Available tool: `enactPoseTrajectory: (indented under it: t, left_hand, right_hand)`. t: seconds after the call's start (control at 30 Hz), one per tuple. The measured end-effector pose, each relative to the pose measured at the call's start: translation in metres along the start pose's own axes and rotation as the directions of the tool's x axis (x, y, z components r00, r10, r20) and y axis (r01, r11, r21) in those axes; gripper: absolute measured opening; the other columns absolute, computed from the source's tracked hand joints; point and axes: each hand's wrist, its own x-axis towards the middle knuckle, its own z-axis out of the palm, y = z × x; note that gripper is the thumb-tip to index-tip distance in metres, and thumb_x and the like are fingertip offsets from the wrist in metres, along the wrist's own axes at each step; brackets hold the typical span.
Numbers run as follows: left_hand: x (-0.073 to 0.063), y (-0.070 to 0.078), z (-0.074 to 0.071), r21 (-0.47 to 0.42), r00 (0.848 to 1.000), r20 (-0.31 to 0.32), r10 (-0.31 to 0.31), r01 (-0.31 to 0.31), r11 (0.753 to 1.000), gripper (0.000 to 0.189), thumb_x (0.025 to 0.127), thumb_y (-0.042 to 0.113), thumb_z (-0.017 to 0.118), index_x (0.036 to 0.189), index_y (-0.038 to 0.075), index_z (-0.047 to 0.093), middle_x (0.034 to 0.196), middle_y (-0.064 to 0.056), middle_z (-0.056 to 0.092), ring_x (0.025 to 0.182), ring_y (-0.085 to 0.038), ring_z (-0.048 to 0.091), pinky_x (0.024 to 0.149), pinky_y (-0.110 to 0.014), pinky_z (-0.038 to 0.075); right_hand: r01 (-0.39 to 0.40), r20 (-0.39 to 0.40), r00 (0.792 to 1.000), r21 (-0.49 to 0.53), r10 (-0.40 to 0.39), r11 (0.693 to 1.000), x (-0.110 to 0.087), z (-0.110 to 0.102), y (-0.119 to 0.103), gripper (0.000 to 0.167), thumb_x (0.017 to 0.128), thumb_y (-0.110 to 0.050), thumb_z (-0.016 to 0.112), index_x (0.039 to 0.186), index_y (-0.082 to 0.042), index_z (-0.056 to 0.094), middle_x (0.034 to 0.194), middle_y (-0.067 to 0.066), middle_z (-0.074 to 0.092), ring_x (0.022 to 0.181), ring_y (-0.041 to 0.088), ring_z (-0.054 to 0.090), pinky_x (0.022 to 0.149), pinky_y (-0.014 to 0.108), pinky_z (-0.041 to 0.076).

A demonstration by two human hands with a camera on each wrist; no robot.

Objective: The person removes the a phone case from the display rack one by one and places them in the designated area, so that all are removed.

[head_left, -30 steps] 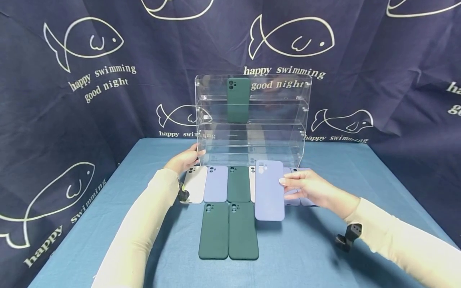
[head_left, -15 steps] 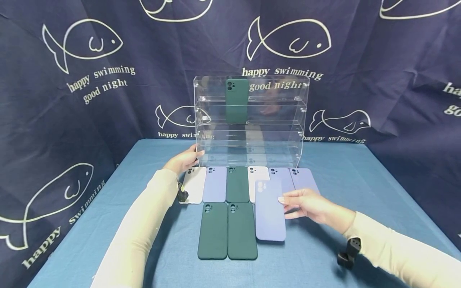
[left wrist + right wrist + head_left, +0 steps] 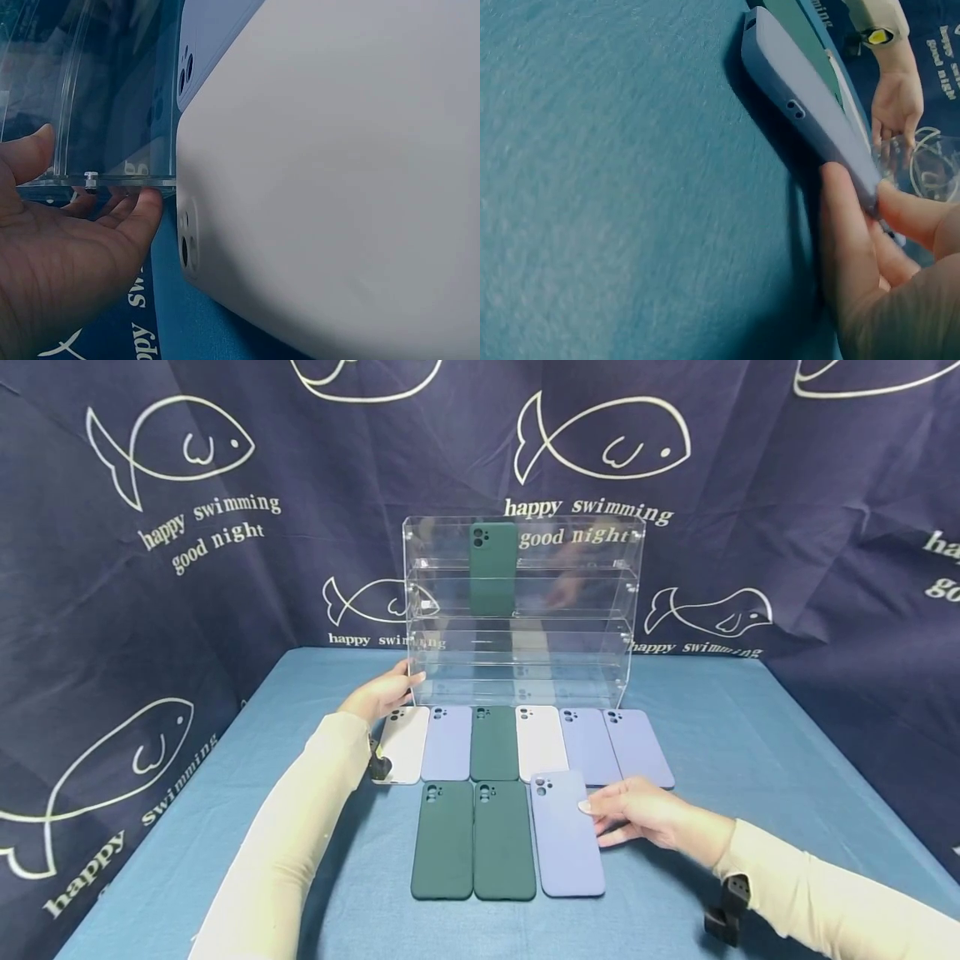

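My right hand (image 3: 648,814) pinches a lavender phone case (image 3: 567,839) by its right edge, thumb on top. The case lies beside two dark green phone cases (image 3: 442,841) at the front of the table; in the right wrist view the held lavender case (image 3: 814,105) is tilted, with a shadow beneath it. My left hand (image 3: 382,693) grips the lower left side of a clear acrylic display rack (image 3: 570,647). In the left wrist view, the left hand's thumb (image 3: 34,154) and fingers lie on either side of the rack's panel. One green phone case (image 3: 492,572) stands on the top tier.
Along the rack's foot lies a row of cases: a white case (image 3: 405,745) at the left, a lavender case (image 3: 447,745), a green case (image 3: 495,745), another white case (image 3: 542,745) and two lavender cases (image 3: 641,750). A dark fish-print cloth (image 3: 337,460) hangs behind.
My right hand has brought the lavender case down and toward me, from in front of the back row to beside the two green cases. The left hand stays on the rack.
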Motion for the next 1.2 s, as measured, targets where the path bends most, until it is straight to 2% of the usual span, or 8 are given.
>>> enactPoseTrajectory:
  t: [0.23, 0.6, 0.8, 1.2]
  left_hand:
    - [0.001, 0.001, 0.000, -0.009, 1.000, -0.001, 0.009, -0.009, 1.000, 0.072, 0.105, 0.026, 0.041, 0.156, 0.023, -0.010, 0.164, -0.003, -0.009, 0.151, -0.021, 0.007, 0.127, -0.036, 0.019]
    - [0.001, 0.000, 0.001, -0.022, 1.000, 0.007, 0.018, -0.018, 1.000, 0.072, 0.105, 0.027, 0.041, 0.156, 0.024, -0.009, 0.164, -0.003, -0.006, 0.151, -0.021, 0.006, 0.127, -0.037, 0.018]
    - [-0.001, 0.000, 0.000, 0.017, 1.000, 0.013, 0.013, -0.013, 1.000, 0.072, 0.105, 0.030, 0.041, 0.156, 0.026, -0.011, 0.164, -0.003, -0.008, 0.151, -0.022, 0.008, 0.127, -0.038, 0.018]
    - [-0.002, -0.003, 0.000, 0.047, 1.000, 0.022, 0.013, -0.014, 0.999, 0.071, 0.106, 0.032, 0.038, 0.156, 0.026, -0.012, 0.164, -0.004, -0.012, 0.151, -0.025, 0.008, 0.128, -0.041, 0.016]
  right_hand:
    - [-0.021, -0.091, 0.996, -0.080, 0.013, 0.997, -0.006, 0.007, -0.002, 0.013, 0.088, -0.014, 0.070, 0.086, -0.001, 0.069, 0.069, 0.003, 0.065, 0.066, 0.013, 0.065, 0.074, 0.038, 0.066]
    - [-0.057, -0.161, 0.986, -0.141, 0.034, 0.988, -0.005, 0.012, -0.002, 0.016, 0.086, -0.010, 0.072, 0.080, 0.004, 0.066, 0.067, 0.007, 0.064, 0.058, 0.012, 0.064, 0.064, 0.031, 0.066]
    - [-0.072, -0.198, 0.979, -0.158, 0.040, 0.985, -0.002, 0.015, -0.003, 0.017, 0.086, -0.010, 0.073, 0.078, 0.004, 0.065, 0.066, 0.008, 0.064, 0.056, 0.013, 0.064, 0.061, 0.030, 0.065]
    - [-0.027, -0.179, 0.984, -0.138, 0.002, 0.990, -0.006, 0.018, -0.002, 0.011, 0.087, -0.002, 0.068, 0.086, 0.008, 0.067, 0.066, 0.007, 0.066, 0.056, 0.011, 0.066, 0.063, 0.030, 0.065]
